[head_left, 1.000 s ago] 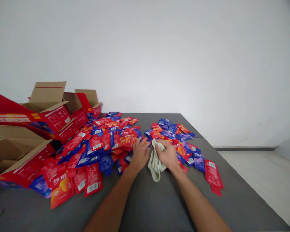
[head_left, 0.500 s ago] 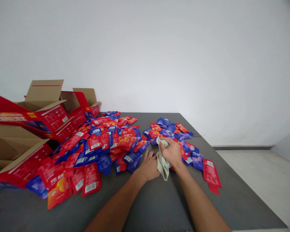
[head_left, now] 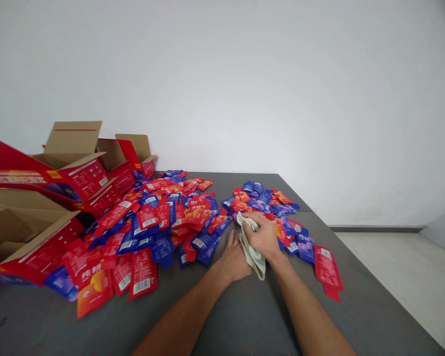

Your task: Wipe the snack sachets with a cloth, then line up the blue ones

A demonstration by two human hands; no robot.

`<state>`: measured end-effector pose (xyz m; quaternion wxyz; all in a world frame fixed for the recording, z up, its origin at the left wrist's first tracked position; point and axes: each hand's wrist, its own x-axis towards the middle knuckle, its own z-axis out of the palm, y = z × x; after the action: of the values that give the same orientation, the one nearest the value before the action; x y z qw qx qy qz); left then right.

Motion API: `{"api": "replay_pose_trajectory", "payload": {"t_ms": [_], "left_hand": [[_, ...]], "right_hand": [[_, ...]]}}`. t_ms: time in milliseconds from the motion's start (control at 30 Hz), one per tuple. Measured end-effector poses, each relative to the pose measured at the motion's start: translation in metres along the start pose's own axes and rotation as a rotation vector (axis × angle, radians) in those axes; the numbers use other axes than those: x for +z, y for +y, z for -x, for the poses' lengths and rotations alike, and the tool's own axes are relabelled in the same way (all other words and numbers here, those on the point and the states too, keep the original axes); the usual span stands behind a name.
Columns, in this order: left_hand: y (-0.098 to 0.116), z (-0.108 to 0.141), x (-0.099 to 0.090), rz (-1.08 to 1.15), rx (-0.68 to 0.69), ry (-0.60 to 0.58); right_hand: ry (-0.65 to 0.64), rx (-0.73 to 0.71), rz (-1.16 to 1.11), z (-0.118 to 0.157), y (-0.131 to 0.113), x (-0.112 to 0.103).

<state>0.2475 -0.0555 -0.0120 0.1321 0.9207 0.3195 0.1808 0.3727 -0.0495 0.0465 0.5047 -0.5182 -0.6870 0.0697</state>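
Observation:
A pale, crumpled cloth [head_left: 252,253] is gripped in my right hand [head_left: 261,235], its lower end hanging down beside my left hand [head_left: 234,261]. My left hand lies low at the tabletop with its fingers apart, partly behind the cloth. Whatever lies under its palm is hidden. Just left of it spreads a large heap of red and blue pouches [head_left: 163,215]. Beyond my right hand sits a smaller pile of similar pouches [head_left: 259,198], trailing off to the right. A single red pouch [head_left: 327,269] lies at that trail's near end.
Open red cardboard boxes [head_left: 40,247] stand along the left side, flaps raised. The dark grey table [head_left: 241,316] has its right edge running diagonally beside a pale floor [head_left: 389,252]. A white wall [head_left: 222,89] rises behind.
The cloth in my right hand has shifted slightly and its lower end swings further right. My left hand sits slightly further right. The whole view has moved a little.

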Motion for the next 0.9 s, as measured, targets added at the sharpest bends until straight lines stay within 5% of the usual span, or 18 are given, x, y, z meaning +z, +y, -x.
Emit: {"api": "replay_pose_trajectory", "payload": {"t_ms": [300, 433, 633, 767, 900], "left_hand": [[-0.025, 0.005, -0.026, 0.021, -0.212, 0.094], [-0.045, 0.010, -0.032, 0.202, -0.364, 0.239], [-0.052, 0.007, -0.040, 0.788, -0.495, 0.571], [-0.043, 0.006, -0.046, 1.455, -0.451, 0.492], [-0.037, 0.007, -0.048, 1.622, -0.360, 0.466]], "right_hand": [[0.135, -0.014, -0.070, -0.001, 0.002, -0.006], [0.223, -0.002, -0.084, -0.002, -0.002, -0.010], [0.205, 0.075, -0.032, 0.001, -0.006, -0.006], [0.160, -0.007, -0.057, 0.009, -0.008, 0.012], [-0.035, -0.206, -0.100, 0.022, -0.010, 0.038]]}}
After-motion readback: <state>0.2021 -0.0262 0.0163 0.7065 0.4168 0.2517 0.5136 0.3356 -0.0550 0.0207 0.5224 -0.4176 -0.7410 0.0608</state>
